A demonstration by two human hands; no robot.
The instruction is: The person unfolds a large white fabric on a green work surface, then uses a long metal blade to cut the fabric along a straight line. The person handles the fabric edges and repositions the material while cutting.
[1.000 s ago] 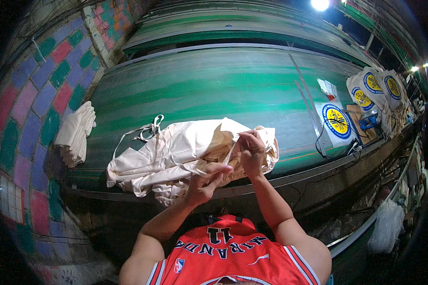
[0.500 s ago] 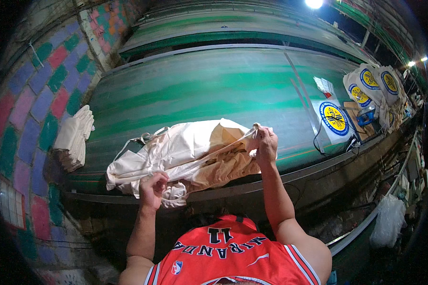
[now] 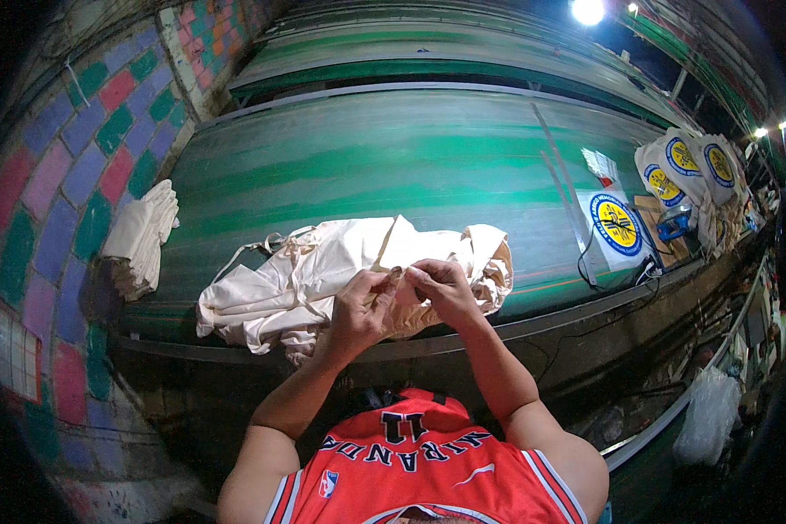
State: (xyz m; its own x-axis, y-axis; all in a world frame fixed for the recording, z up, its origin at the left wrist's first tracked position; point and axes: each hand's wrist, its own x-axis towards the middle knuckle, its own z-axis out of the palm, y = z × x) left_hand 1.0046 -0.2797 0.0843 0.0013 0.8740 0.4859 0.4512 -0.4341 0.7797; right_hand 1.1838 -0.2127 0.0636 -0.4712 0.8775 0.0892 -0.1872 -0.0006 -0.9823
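Pinching cream cloth [image 3: 323, 266] with nearly closed fingers of left hand [image 3: 363, 304] and right hand [image 3: 443, 290], close together, at seven o'clock on green table [image 3: 341, 157]. Can't tell exact part gripped. Near nine o'clock of cloth: folded stack [image 3: 141, 240].

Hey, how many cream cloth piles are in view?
3: a folded cream cloth stack at left; a crumpled cream cloth heap at centre; a cream cloth pile with blue-rimmed yellow emblems at right. Others may be hidden.

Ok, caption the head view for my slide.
Left hand and right hand close together at bunched cream cloth on a green-streaked table, pale cloth stack at left.
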